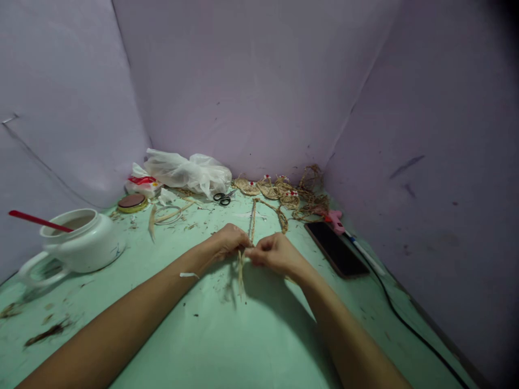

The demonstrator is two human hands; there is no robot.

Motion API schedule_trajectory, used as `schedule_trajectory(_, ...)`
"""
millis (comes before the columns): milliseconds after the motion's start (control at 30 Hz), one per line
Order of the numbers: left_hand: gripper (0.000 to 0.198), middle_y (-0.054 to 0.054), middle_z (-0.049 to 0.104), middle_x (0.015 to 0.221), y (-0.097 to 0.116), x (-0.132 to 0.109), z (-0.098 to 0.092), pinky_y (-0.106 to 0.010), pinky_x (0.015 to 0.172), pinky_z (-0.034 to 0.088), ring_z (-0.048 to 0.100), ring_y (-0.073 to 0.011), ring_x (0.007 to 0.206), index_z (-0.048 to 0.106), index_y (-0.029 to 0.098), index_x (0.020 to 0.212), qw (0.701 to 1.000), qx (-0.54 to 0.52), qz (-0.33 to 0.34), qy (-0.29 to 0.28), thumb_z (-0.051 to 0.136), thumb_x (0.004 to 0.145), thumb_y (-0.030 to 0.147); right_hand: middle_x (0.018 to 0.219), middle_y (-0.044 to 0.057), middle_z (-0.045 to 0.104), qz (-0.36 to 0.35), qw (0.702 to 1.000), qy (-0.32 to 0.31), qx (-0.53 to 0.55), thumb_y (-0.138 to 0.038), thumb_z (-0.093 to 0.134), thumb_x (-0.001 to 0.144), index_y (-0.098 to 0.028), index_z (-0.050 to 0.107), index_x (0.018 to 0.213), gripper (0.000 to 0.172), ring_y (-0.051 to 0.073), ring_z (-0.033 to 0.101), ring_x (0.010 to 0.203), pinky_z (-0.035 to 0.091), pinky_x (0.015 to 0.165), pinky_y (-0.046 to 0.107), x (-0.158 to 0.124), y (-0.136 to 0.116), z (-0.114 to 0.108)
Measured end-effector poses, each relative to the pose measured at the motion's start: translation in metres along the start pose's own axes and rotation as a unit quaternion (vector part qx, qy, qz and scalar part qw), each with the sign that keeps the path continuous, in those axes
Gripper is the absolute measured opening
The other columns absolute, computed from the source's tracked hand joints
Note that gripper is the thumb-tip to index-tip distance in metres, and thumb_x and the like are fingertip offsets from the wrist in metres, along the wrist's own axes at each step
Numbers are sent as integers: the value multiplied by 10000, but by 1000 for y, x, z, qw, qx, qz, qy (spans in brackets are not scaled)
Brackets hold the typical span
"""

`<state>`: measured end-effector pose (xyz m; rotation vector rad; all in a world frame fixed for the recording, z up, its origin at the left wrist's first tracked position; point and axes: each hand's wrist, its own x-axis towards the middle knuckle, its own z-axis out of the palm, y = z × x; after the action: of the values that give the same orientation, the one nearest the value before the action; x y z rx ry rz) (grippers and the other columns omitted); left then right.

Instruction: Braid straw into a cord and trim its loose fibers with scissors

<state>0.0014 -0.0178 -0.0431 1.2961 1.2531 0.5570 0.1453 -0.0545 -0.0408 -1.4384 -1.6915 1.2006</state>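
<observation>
My left hand [227, 241] and my right hand [275, 252] meet at the middle of the pale green table [227, 335], both pinched on a braid of dried straw strands [246, 246]. The woven part of the braid runs away from my fingers toward the far wall. Loose strand ends hang down below my hands onto the table. Fingertips of both hands touch at the braid.
A white pot [77, 246] with a red-handled tool stands at the left. Scissors [223, 198], a plastic bag [186, 172], a round tin [132, 202] and woven straw pieces [284, 192] lie at the back. A black phone [336, 248], pink glue gun [335, 220] and cable lie right.
</observation>
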Motion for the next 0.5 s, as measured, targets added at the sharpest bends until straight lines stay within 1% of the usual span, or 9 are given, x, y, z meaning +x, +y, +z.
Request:
schedule_trajectory(33,100,80,286,340,0,0,-3,-201,344,87,194,-25,315,435,142,453,1000,-4,1,-14,528,487,154,424,-7,531,21,996,48,72,-275,633,621,-126,610,500,194,68,428,406,313,414,180,2,1,-6)
schedule_trajectory(67,98,83,280,346,0,0,-5,-202,344,78,177,-22,314,444,142,466,1000,-8,1,-27,534,490,173,459,-3,554,48,981,112,152,-248,627,634,-127,602,530,161,67,453,427,347,439,173,5,2,-10)
schedule_trajectory(100,100,86,273,351,1,0,-7,-202,345,71,163,-20,314,450,143,478,999,-11,1,-38,538,493,189,504,3,576,62,975,123,174,-227,595,667,-132,597,571,136,66,480,455,379,470,168,7,2,-14)
schedule_trajectory(133,106,88,266,355,1,0,-8,-203,346,66,153,-19,314,451,145,486,999,-12,1,-47,540,495,203,536,15,592,74,972,119,189,-203,569,685,-130,595,599,116,70,502,473,406,496,175,8,2,-15)
schedule_trajectory(200,126,89,253,361,1,0,-9,-205,348,63,146,-20,315,435,152,485,998,-9,4,-59,538,498,225,574,40,612,98,969,80,211,-167,536,694,-125,597,633,97,87,538,495,447,526,202,10,2,-11)
schedule_trajectory(300,134,78,275,376,0,1,-8,-208,352,74,167,-26,323,413,159,477,998,9,14,-64,517,503,241,527,47,594,116,967,22,225,-149,513,682,-120,596,607,115,105,544,476,460,503,222,12,1,4)
schedule_trajectory(367,111,72,298,385,-2,2,-7,-211,357,85,175,-29,330,430,154,484,998,32,20,-58,500,507,238,475,27,559,119,969,15,217,-147,508,666,-122,579,560,130,90,500,420,420,432,198,14,4,12)
schedule_trajectory(433,80,71,301,379,-3,2,-6,-214,361,97,177,-35,335,466,147,499,997,65,23,-42,492,506,223,398,-14,486,115,973,32,196,-144,520,633,-129,543,496,140,55,389,340,299,336,165,17,9,17)
schedule_trajectory(500,60,70,300,370,-3,2,-5,-216,368,125,204,-45,343,501,139,508,994,106,27,-18,491,503,199,336,-55,392,106,978,54,169,-150,529,599,-140,502,449,153,32,266,299,164,301,171,20,15,19)
